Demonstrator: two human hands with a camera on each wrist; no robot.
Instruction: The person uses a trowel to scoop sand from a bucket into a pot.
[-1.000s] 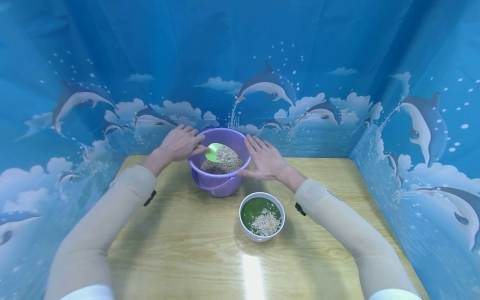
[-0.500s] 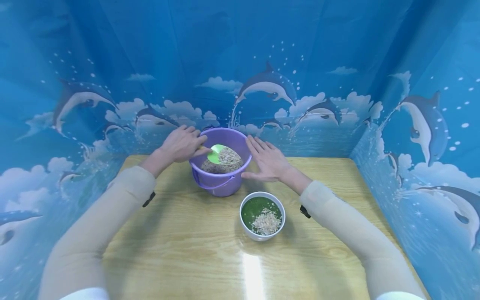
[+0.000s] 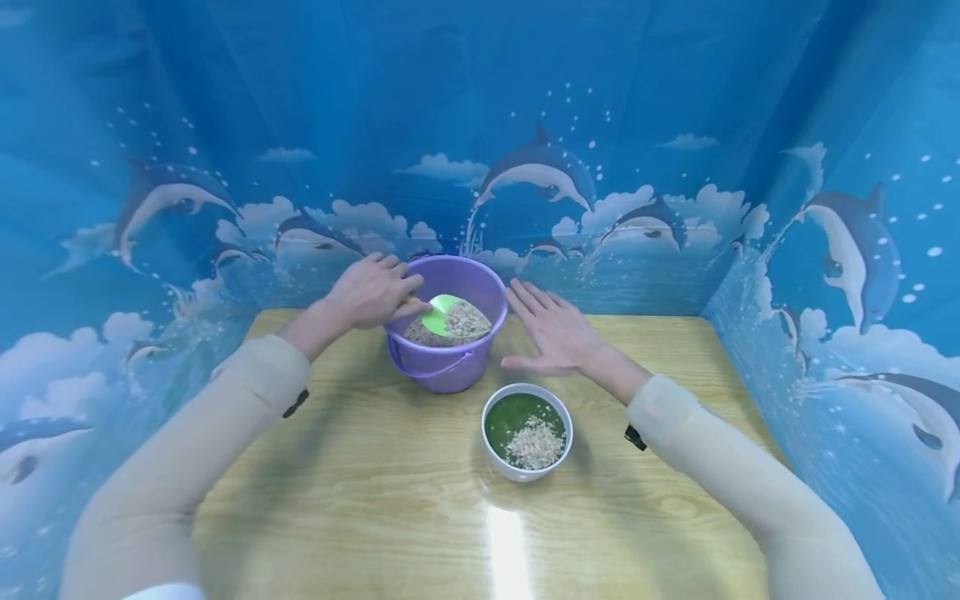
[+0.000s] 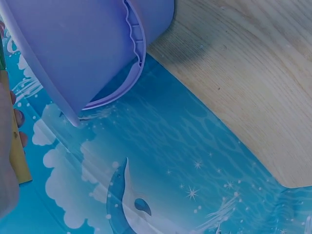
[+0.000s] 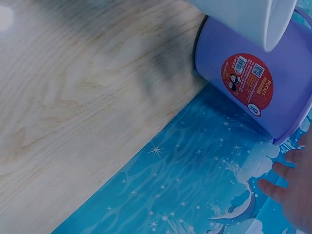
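Note:
My left hand (image 3: 371, 292) grips the yellow handle of a small green shovel (image 3: 438, 313) at the left rim of a purple bucket (image 3: 448, 372). A heap of pale, coarse grains lies on the blade, inside the bucket's mouth. More brownish grains cover the bucket's inside below it. In the left wrist view the handle (image 4: 18, 156) shows with fingertips curled behind it. Just off the bucket's right rim, my right hand (image 3: 558, 337) is spread with straight fingers and holds nothing. The right wrist view shows a red label (image 5: 247, 83) on the bucket's side.
A white bowl (image 3: 487, 446) with a green inside stands in front of the bucket, below my right hand, a pile of pale flakes (image 3: 536, 444) in it. Blue dolphin-print sheeting (image 3: 420, 125) walls the back and sides of the wooden table (image 3: 360, 500).
My right hand has left the bucket's rim and moved right, apart from it. My left hand and the loaded shovel have shifted slightly right. The bowl stays in place.

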